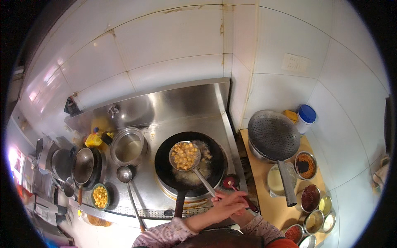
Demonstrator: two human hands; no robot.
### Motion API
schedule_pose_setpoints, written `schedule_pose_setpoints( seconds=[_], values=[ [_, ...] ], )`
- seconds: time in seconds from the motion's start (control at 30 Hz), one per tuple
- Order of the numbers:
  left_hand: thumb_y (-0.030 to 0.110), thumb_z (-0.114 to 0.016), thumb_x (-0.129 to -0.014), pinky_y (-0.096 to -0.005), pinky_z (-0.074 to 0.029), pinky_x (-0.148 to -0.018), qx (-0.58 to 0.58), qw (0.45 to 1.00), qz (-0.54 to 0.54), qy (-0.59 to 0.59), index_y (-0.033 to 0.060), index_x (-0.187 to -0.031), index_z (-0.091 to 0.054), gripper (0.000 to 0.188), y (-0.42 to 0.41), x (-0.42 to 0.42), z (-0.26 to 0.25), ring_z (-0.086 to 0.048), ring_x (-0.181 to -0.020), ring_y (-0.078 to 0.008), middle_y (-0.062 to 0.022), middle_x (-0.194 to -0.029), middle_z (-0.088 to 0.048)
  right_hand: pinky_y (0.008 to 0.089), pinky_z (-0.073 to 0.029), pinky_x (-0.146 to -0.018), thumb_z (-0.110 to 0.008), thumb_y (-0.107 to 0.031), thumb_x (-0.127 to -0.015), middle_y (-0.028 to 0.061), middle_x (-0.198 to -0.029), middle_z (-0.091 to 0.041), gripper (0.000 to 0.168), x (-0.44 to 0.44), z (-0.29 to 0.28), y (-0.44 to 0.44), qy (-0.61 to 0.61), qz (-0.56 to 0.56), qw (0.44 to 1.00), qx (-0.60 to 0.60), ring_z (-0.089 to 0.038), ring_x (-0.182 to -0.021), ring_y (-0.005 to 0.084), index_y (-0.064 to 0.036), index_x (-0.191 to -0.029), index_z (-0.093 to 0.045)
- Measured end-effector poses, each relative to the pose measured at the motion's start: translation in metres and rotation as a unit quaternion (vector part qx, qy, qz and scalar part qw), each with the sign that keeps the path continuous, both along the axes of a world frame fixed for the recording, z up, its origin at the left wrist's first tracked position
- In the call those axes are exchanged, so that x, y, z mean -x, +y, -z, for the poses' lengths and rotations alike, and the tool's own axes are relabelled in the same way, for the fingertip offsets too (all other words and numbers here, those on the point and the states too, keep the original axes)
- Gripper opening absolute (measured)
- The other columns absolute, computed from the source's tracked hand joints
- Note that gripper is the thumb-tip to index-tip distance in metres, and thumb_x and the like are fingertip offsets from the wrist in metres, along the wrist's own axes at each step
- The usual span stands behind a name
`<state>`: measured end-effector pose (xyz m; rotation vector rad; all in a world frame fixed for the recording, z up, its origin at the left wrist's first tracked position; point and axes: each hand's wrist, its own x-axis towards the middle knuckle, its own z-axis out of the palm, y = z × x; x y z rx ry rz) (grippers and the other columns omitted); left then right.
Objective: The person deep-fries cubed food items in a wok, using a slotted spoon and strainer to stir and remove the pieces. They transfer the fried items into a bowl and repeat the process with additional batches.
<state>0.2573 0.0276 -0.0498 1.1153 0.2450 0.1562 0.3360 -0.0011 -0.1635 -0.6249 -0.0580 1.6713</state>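
Note:
My right hand (219, 195) is closed around the handle of a metal skimmer (202, 179). The skimmer bowl, filled with browned diced pieces (185, 155), is above a black wok (162, 162) of bubbling oil. More pieces float in the oil at the right. My left hand (228, 205) crosses over the right one, fingers stretched to the right, nothing seen in its grasp; it hides much of the right hand. Beside the hands lies a dark red spoon-like utensil (230, 183), partly covered by them.
Left of the wok are a ladle (124, 174), a metal pot (115, 150) of liquid and a bowl of yellow cubes (100, 197). At right, a perforated strainer (273, 135) tops a pot, its handle jutting forward. Several seasoning containers (310, 198) stand on a wooden board (257, 183). Tiled walls (279, 99) enclose the corner.

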Motion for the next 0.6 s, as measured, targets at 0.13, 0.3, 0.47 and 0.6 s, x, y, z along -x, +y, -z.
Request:
schedule_pose_setpoints(
  seconds=[0.13,0.3,0.47,0.6],
  values=[
    [0.023,-0.053,-0.085,-0.0285,-0.044,-0.074,0.179,0.972,0.005,0.150,0.0058,-0.125,-0.032,0.049,-0.039,-0.090,-0.012,-0.051,-0.094,-0.0172,-0.0081,-0.102,-0.050,0.0185,-0.036,-0.053,-0.052,-0.020,-0.087,0.0002,-0.072,-0.044,0.042,-0.038,0.020,-0.004,0.182,-0.205,0.954,-0.120,-0.042,-0.065,0.0074,-0.013,-0.126,-0.039],
    [0.027,-0.050,-0.086,-0.0344,-0.044,-0.080,0.313,0.930,0.009,0.192,0.0026,-0.118,-0.036,0.043,-0.065,-0.147,0.019,-0.048,-0.103,-0.0237,-0.0118,-0.111,-0.047,0.0177,-0.033,-0.051,-0.047,-0.013,-0.088,-0.0010,-0.072,-0.040,0.032,-0.033,-0.010,-0.019,-0.053,-0.133,0.990,0.013,-0.039,-0.061,0.0070,-0.013,-0.120,-0.041],
    [0.021,-0.047,-0.087,-0.0381,-0.046,-0.081,0.441,0.896,0.000,0.059,0.0007,-0.113,-0.040,0.033,-0.087,-0.176,0.017,-0.055,-0.090,-0.0260,-0.0129,-0.097,-0.054,0.0199,-0.035,-0.058,-0.047,-0.011,-0.088,-0.0013,-0.072,-0.039,0.046,-0.041,0.021,-0.026,-0.058,-0.137,0.981,-0.126,-0.041,-0.069,0.0085,-0.013,-0.132,-0.031],
    [0.016,-0.051,-0.086,-0.0338,-0.048,-0.066,0.449,0.893,-0.042,0.006,0.0004,-0.096,-0.045,0.019,-0.090,-0.180,0.002,-0.056,-0.074,-0.0216,-0.0101,-0.084,-0.055,0.0202,-0.035,-0.059,-0.047,-0.011,-0.088,0.0008,-0.073,-0.040,0.050,-0.039,0.005,-0.031,-0.039,-0.154,0.984,-0.076,-0.041,-0.071,0.0088,-0.012,-0.134,-0.026]
  ],
)
